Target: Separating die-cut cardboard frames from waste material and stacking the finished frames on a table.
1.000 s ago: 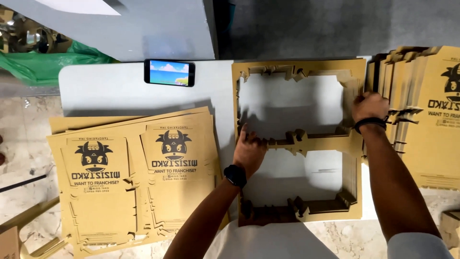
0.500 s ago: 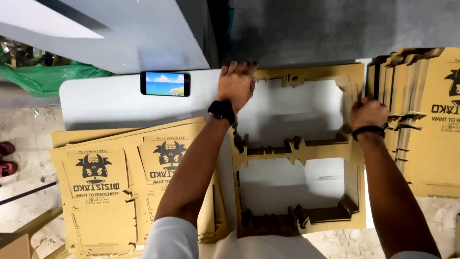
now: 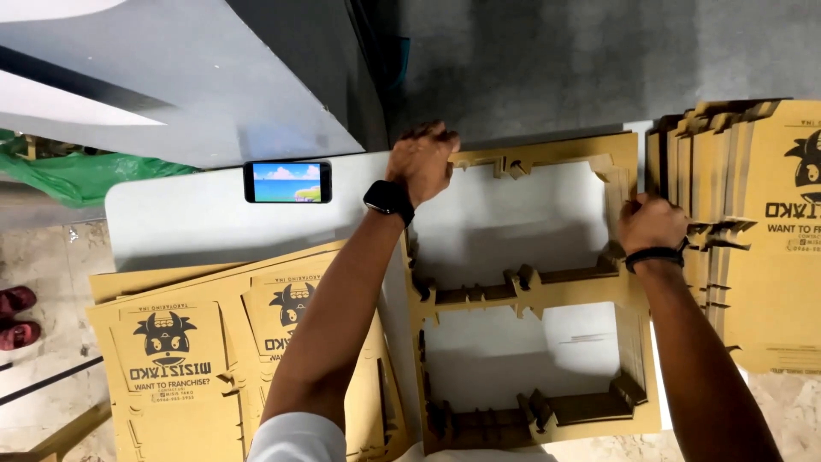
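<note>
Cardboard frame [image 3: 530, 291] is feeling light and floppy, so I'm gripping its edges: left hand [image 3: 421, 162] fingers clamped on the top corner, right hand [image 3: 652, 224] pinching the side.

This looks like a small packing workshop — a back room where takeaway boxes are prepared by hand. A white table [image 3: 162, 227] stands on a worn stone floor [image 3: 43, 342], against a bare grey wall [image 3: 556, 60]. Flat printed cardboard blanks [image 3: 188, 359] lie stacked at the left, and a thicker stack [image 3: 761, 231] sits at the right. Between them lies a punched-out cardboard frame [image 3: 530, 291] — waste left from die-cut sheets. A phone [image 3: 287, 181] showing a cartoon is propped at the table's back edge, a green plastic bag [image 3: 77, 175] lies behind, and sandals [image 3: 15, 316] rest on the floor, so the place is informal rather than a factory line.
</note>
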